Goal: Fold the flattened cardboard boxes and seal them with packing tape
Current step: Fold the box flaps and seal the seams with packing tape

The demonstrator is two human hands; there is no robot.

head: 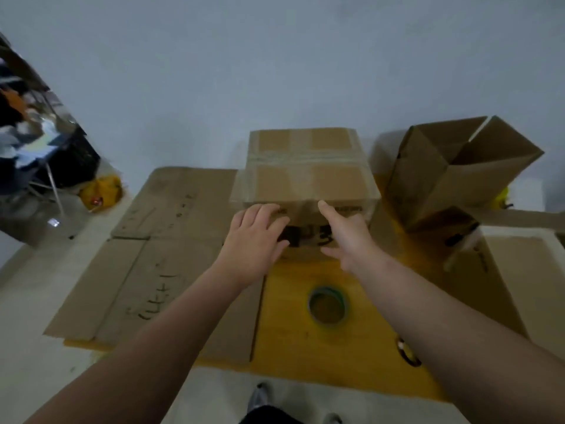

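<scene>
1. The sealed box (305, 166) stands upright on the yellow desk (305, 347), against the pale wall (275, 71). Its top flaps are shut and strips of clear tape cross the top. Dark handwritten marks show on the face nearest the person.
2. The left hand (256, 240) lies against that near face, at its left part. Its fingers (266, 212) are straight and slightly spread, with the tips at the box's top edge, and they hold nothing.
3. The right hand (345, 237) reaches to the same face, at its right part. Its forefinger is stretched out with its tip at the top edge, and the other fingers are loosely spread. It grips nothing. Whether the fingertip actually touches the cardboard cannot be told.
4. The tape roll (327, 304), with a green rim, lies flat on the desk just in front of the sealed box, on the person's side, between the two forearms.
5. The flattened cardboard (159, 255) lies left of the sealed box, spread over the desk's left part, with scribbled marks on it.
6. An open box (452, 172) sits right of the sealed box, tilted, with its flaps standing up and its inside showing.
7. Another piece of cardboard (519, 286) lies right of the sealed box and nearer the person, below the open box.
8. A small dark ring (408, 351) lies in front of the sealed box, to the right, partly hidden by the right forearm.
9. A shoe (260, 396) shows on the floor, well in front of the sealed box, past the desk's near edge.
</scene>
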